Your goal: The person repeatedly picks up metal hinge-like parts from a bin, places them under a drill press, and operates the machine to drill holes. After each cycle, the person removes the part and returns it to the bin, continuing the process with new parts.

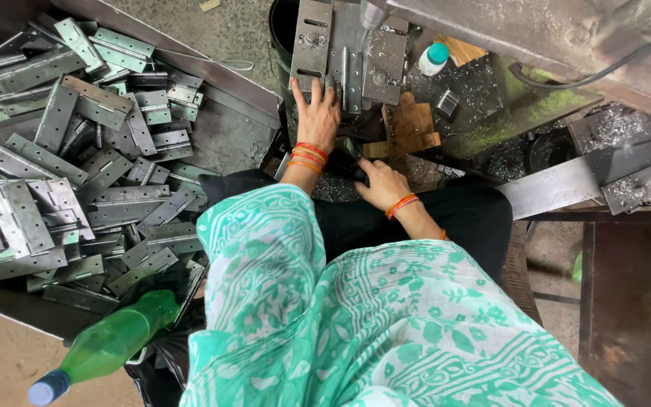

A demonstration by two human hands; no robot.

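A grey metal hinge plate (338, 53) lies flat, opened out, on the machine bed, slotted and drilled.

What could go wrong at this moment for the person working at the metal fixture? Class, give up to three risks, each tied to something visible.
1. The left hand rests on the metal fixture close under the drill spindle; fingers could be caught or cut.
2. Metal shavings lie around the bare hands and could prick skin.
3. The pile of hinges beside the person has sharp edges and might slide.
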